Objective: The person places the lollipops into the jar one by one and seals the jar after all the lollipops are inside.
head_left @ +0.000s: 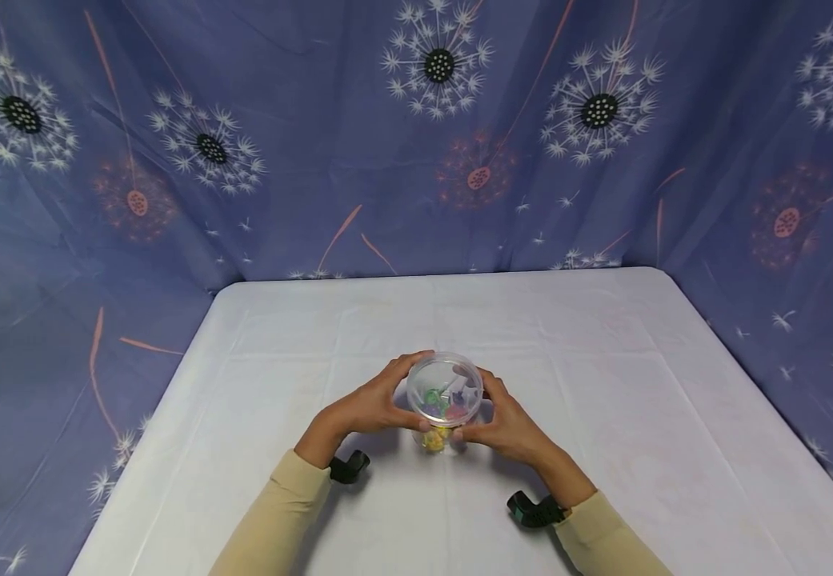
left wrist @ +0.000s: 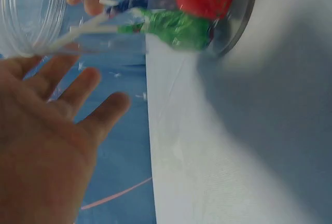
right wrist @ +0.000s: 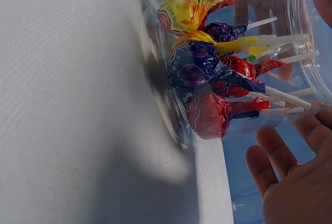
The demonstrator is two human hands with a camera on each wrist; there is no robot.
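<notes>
A clear round plastic jar (head_left: 426,372) stands upright at the middle of the white table, between both hands. Wrapped lollipops (right wrist: 192,68) in yellow, purple and red lie inside it, heads down and white sticks up; a green lollipop (left wrist: 179,29) shows in the left wrist view. My left hand (head_left: 380,404) grips the jar's upper part from the left, thumb at the near side. From the right, my right hand (head_left: 506,420) holds the same upper part, its thumb near the left one. Whether the jar's base touches the table, or a lid covers it, I cannot tell.
A white cloth-covered table (head_left: 301,320) spreads around the jar. Blue curtains (head_left: 315,160) with dandelion prints hang behind it and along both sides. Black wrist devices sit at the left wrist (head_left: 349,466) and the right wrist (head_left: 534,510).
</notes>
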